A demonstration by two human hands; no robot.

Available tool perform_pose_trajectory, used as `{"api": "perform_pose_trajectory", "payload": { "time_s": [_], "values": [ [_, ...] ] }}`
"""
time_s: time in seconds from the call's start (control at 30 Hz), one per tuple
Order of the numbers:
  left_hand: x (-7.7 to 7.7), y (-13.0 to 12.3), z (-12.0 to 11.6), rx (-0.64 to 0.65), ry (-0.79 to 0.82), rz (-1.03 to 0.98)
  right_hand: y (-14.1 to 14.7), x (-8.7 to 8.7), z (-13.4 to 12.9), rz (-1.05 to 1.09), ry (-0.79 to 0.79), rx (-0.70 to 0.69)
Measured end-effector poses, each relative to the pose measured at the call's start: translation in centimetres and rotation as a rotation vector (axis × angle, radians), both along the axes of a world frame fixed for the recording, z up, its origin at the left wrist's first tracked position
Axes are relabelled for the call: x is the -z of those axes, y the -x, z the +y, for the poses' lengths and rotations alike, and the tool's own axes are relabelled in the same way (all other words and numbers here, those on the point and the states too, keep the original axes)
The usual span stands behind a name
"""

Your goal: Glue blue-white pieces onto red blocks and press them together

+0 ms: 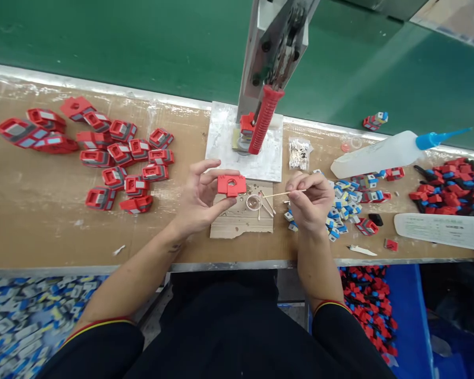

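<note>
Between the thumb and fingers of my left hand [205,197] is a red plastic part [231,185] with a round hole in its middle. My right hand [311,200] pinches a thin stick [282,193], whose far end is over the cardboard near a small round clear dish [254,202]. The dish sits on a piece of cardboard [240,227], just right of and below the red part. Several cotton swabs [267,209] lie beside the dish. Both hands are in front of a metal press with a red handle [266,121].
Red and grey parts [120,152] cover the left of the table. A swab bag [299,153], small blue and white parts [343,202], a white bottle [379,155], a second bottle [442,229] and red-black parts [452,187] lie right. Bins of parts stand below the table's front edge.
</note>
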State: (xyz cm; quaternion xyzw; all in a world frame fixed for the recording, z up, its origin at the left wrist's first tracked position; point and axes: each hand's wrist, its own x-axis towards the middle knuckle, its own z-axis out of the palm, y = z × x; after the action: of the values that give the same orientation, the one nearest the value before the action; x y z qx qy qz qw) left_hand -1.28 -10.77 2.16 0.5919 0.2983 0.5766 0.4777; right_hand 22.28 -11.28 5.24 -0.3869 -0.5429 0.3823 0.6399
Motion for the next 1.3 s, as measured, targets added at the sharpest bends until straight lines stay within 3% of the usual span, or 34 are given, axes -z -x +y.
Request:
{"api": "perform_pose_trajectory", "payload": {
  "time_s": [0.1, 0.2, 0.3, 0.5, 0.6, 0.8, 0.9, 1.3],
  "values": [
    [-0.1, -0.2, -0.1, -0.069, 0.025, 0.009, -0.2, 0.0, 0.0, 0.001, 0.008, 0.024],
    [-0.3, 0.2, 0.1, -0.095, 0.211, -0.07, -0.3, 0.0, 0.1, 0.013, -0.003, 0.028],
    [-0.6, 0.8, 0.6, -0.065, 0.381, -0.211, -0.3, 0.2, 0.2, 0.034, -0.019, -0.001],
    [-1.2, 0.8, 0.7, 0.086, 0.45, -0.203, -0.4, 0.1, 0.2, 0.064, -0.014, -0.012],
    [-1.6, 0.5, -0.1, 0.137, 0.406, -0.065, -0.4, -0.2, 0.1, 0.089, -0.029, -0.002],
    [-2.2, -0.4, -1.6, -0.032, 0.028, 0.352, 1.3, -0.4, -0.7, 0.013, -0.059, 0.014],
    [-2.4, -0.7, -1.5, -0.057, -0.093, 0.427, 2.3, -0.2, -1.2, -0.026, -0.034, -0.01],
    [-2.3, -0.8, -1.4, -0.04, -0.112, 0.448, 3.5, 0.0, -1.5, -0.12, -0.017, -0.03]
  ]
}}
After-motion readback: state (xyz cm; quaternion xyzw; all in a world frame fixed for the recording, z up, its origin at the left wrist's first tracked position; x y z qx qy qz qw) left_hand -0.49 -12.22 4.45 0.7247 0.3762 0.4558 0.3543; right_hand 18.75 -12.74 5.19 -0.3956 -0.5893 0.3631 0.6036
